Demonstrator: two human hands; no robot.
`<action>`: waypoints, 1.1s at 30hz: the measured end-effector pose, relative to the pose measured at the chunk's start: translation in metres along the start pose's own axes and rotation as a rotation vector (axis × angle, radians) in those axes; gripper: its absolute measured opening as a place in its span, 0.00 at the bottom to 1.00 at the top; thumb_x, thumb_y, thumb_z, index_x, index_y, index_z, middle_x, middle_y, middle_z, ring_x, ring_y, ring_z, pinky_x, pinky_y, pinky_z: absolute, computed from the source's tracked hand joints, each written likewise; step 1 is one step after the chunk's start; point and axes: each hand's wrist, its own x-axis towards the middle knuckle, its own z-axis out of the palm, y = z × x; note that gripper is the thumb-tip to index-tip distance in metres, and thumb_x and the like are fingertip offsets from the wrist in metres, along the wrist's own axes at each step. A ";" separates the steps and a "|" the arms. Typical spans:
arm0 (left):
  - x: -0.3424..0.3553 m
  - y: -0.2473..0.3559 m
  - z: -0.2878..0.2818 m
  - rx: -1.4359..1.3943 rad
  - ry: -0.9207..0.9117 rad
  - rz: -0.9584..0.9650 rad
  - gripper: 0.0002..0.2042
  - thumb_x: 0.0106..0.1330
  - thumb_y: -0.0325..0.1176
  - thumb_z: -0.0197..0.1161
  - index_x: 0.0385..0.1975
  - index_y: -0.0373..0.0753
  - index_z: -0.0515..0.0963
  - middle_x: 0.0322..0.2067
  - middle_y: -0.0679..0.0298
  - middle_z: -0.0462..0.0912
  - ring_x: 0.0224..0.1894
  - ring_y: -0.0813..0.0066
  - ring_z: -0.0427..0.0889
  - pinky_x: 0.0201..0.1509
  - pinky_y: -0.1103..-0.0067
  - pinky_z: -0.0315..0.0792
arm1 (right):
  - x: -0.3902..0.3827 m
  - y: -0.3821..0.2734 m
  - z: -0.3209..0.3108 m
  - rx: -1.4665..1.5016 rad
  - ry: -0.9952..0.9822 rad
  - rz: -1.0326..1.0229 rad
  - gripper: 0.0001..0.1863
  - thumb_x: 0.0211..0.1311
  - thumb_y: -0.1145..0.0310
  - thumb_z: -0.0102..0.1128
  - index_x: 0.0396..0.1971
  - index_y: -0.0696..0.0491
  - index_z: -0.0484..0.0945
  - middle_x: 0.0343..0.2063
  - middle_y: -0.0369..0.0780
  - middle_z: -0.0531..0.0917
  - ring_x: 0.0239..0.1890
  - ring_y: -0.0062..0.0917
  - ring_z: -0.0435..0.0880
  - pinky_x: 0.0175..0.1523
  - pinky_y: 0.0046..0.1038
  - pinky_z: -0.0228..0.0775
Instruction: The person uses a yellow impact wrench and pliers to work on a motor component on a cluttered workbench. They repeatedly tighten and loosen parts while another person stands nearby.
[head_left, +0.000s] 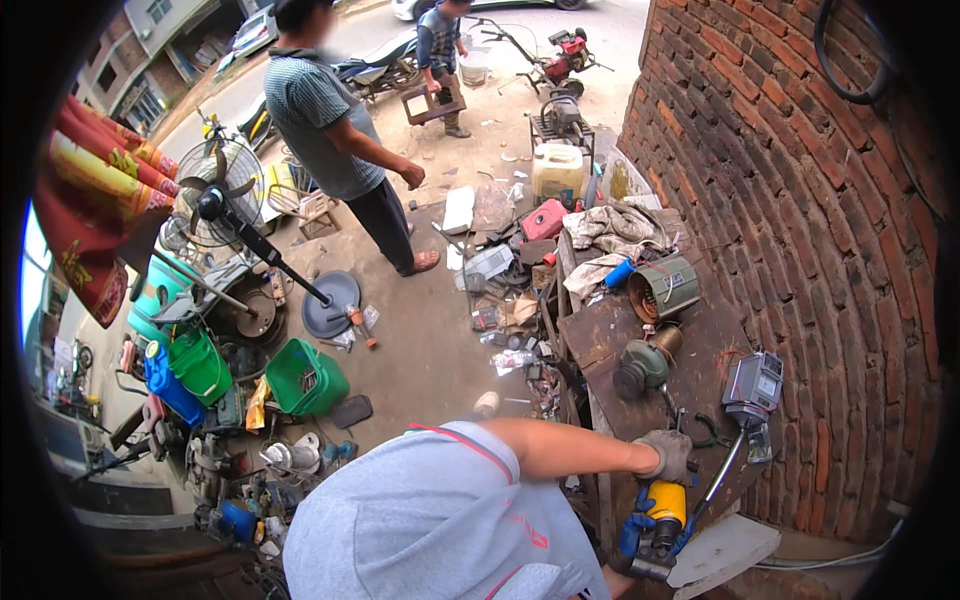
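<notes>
Gloved hands (665, 456) work at a bench (702, 384) beside brickwork (780, 200).

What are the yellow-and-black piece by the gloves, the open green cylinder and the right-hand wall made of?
The yellow-and-black piece: yellow part probably smooth plastic, given its even, bright colour; the black end could be plastic or metal.
The green cylinder: likely painted metal, its green coat dull and the windings inside copper-coloured.
The wall: rough reddish brick, shown by its courses and joints.
</notes>
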 end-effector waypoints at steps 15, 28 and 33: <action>0.012 0.002 0.009 -0.010 -0.011 0.173 0.21 0.53 0.47 0.65 0.43 0.40 0.83 0.46 0.54 0.85 0.51 0.57 0.82 0.56 0.66 0.75 | 0.002 -0.011 -0.006 0.077 0.000 0.059 0.48 0.54 0.48 0.67 0.68 0.54 0.53 0.64 0.57 0.60 0.49 0.40 0.76 0.36 0.30 0.75; 0.005 -0.016 -0.020 -0.144 -0.210 0.137 0.27 0.48 0.51 0.72 0.44 0.39 0.84 0.44 0.55 0.86 0.50 0.60 0.84 0.53 0.69 0.77 | 0.007 -0.010 -0.011 0.110 -0.039 0.181 0.56 0.52 0.49 0.70 0.72 0.55 0.44 0.64 0.59 0.58 0.50 0.45 0.75 0.41 0.34 0.76; -0.008 0.005 -0.025 0.082 -0.088 0.050 0.29 0.47 0.56 0.72 0.42 0.37 0.85 0.45 0.54 0.86 0.49 0.57 0.84 0.53 0.68 0.78 | 0.005 -0.007 -0.010 0.109 -0.057 0.151 0.51 0.54 0.49 0.68 0.71 0.53 0.49 0.65 0.57 0.58 0.50 0.45 0.75 0.42 0.35 0.77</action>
